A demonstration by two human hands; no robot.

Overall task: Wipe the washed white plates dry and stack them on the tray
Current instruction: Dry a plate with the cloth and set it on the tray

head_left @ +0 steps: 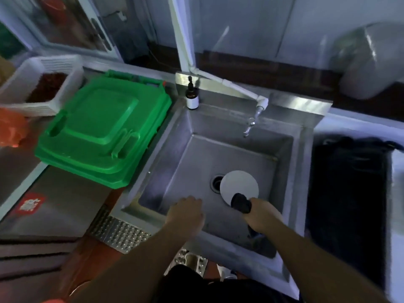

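At nine o'clock sits a green bin lid (102, 130). The left hand (185, 212) hovers over the steel sink (175, 149), fingers loosely curled downward, holding nothing. At its three o'clock, the right hand (261, 213) pinches a dark cloth (241, 202) onto the near rim of a white plate (238, 185) (tilted above the drain (216, 182)), so the plate extends toward twelve o'clock beyond the fingers. A dark mat (347, 189) lies far right.

I am seeing both forearms (135, 254) showing bare, no sleeves, and dark clothing (196, 285) covering the torso below.
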